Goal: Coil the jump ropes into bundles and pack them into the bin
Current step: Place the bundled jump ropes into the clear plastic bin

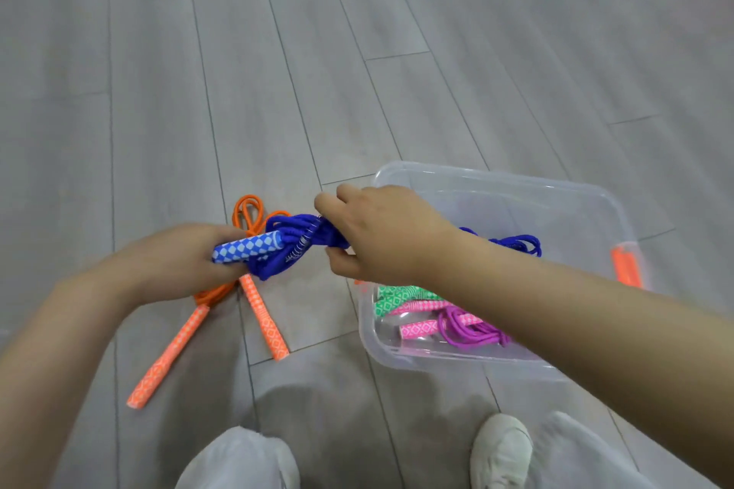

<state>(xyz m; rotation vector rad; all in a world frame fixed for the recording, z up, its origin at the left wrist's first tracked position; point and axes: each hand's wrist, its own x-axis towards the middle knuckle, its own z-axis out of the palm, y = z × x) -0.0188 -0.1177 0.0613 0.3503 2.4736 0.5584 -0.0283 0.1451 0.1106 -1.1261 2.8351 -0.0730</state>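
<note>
Blue jump rope with blue-and-white checked handle [254,246] held above the grey plank floor, just left of the clear plastic bin [576,206]; long axis of handle and bundle runs left–right. Left hand [174,258] grips the handle; right hand [381,234] pinches the bunched cord. Judged light, with limp cord and a rigid handle: best held at the handles, coils clamped or they spring loose.

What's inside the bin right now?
In the bin: a pink rope with purple cord, green handles, and a blue cord at the far side. The right forearm covers the middle, so anything beneath it is hidden.
</note>
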